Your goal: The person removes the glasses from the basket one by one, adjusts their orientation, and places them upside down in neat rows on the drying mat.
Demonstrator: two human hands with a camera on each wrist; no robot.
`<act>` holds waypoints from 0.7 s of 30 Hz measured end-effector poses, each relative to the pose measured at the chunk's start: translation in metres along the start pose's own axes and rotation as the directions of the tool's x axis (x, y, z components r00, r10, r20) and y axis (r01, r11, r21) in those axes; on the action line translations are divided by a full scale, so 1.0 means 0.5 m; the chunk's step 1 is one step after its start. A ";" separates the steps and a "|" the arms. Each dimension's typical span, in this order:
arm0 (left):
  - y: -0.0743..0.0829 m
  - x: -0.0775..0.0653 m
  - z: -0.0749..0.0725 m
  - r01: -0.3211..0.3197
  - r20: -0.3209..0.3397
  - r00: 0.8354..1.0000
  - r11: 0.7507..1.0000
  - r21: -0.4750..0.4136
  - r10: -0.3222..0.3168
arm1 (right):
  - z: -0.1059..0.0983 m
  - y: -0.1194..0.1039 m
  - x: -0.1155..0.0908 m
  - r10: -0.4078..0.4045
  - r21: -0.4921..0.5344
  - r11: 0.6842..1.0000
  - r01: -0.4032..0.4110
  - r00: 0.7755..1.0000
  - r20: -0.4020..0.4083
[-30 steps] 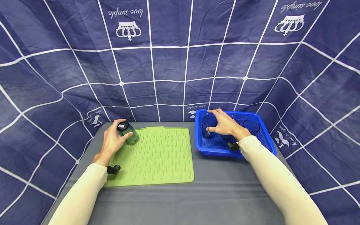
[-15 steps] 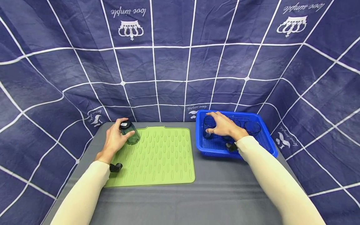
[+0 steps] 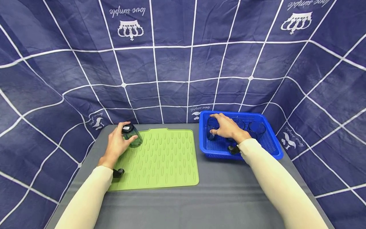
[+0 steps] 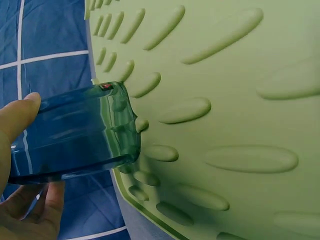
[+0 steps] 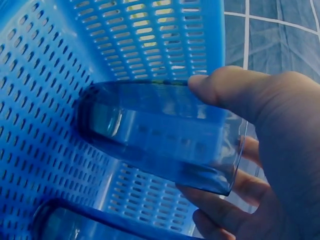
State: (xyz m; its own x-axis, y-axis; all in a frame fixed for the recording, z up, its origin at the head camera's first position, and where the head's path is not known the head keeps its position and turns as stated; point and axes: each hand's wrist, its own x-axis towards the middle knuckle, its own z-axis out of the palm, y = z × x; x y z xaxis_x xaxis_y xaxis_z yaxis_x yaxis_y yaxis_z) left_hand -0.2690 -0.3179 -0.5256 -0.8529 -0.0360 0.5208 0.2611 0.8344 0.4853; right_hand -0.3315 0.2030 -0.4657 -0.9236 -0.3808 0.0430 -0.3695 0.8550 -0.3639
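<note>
On the left, my left hand [image 3: 115, 143] grips a tinted blue-green drinking glass [image 3: 136, 140] between thumb and fingers. The glass stands at the far left corner of a green ribbed mat [image 3: 166, 159]; in the left wrist view its lower end meets the mat's ridges. My right hand [image 3: 228, 128] reaches into a blue perforated basket [image 3: 220, 156]. Its thumb and fingers hold a clear blue-looking glass [image 5: 150, 135] near the rim, with the glass's base toward the basket floor. In the head view, the hand hides part of this glass.
More glasses stand in the basket, including one at its right side [image 3: 257, 128] and another beside the held one [image 5: 65, 220]. Both mat and basket lie on a grey table [image 3: 177, 210]. A blue gridded cloth [image 3: 171, 63] rises behind and along both sides.
The left hand and its glass show only a slight shift to the right. The right hand stays at the glass in the basket, and the head view moves slightly.
</note>
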 end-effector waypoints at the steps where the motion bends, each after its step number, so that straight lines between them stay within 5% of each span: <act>1: 0.001 -0.002 0.000 0.006 -0.003 1.000 1.000 0.002 -0.006 | 0.001 -0.001 0.000 0.003 0.003 1.000 -0.003 1.000 0.001; 14: 0.015 0.004 0.009 0.073 0.012 0.997 0.997 -0.003 -0.073 | 0.004 0.033 0.011 -0.012 0.053 0.998 0.014 0.999 -0.031; 21: 0.008 -0.005 0.007 0.085 0.018 0.996 0.996 0.008 -0.085 | 0.003 0.013 0.002 0.007 0.061 0.998 -0.005 0.999 -0.032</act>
State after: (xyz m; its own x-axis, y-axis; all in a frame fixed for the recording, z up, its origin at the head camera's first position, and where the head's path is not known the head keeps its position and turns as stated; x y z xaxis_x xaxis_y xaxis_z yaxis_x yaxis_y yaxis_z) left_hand -0.2673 -0.3128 -0.5276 -0.8801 -0.0972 0.4647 0.1839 0.8326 0.5225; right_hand -0.3346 0.2079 -0.4693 -0.9290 -0.3632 0.0704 -0.3579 0.8340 -0.4200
